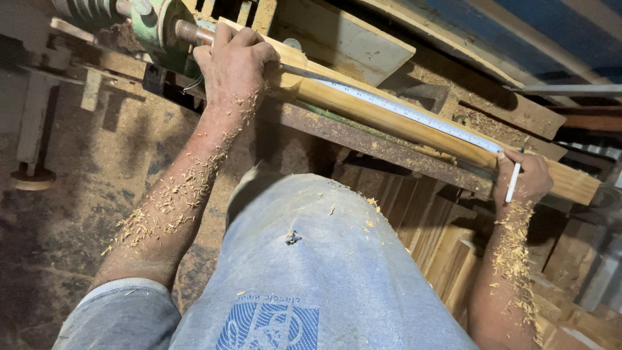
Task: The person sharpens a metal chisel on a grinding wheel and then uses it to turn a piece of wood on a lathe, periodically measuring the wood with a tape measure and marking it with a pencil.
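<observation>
From where I watch, I see a long wooden spindle [389,120] mounted on a lathe, running slantwise from upper left to lower right across the view. Its wood is pale yellow-brown with a smooth, rounded face along most of its length, and it ends squarer and lighter at the far right. At the upper left it meets a green lathe head [152,23] with a threaded metal shaft. A steel tape measure blade [402,110] lies flat along the top of the spindle, white with fine dark markings, stretching from one hand to the other. My left hand [234,61] is curled down over the left end of the spindle, fingers wrapped over the wood and pressing the tape's end against it. My right hand [526,175] sits at the spindle's right part, fingers closed on a thin white pencil [513,183] that stands nearly upright with its tip at the end of the tape; the thumb side touches the wood. Both forearms are flecked with pale wood shavings [168,204]. Below the spindle runs the dark, rusty lathe bed [376,146], dusted with sawdust. A grey shirt [311,259] with a blue printed patch fills the lower middle, and stacked timber pieces [447,253] stand below on the right.
</observation>
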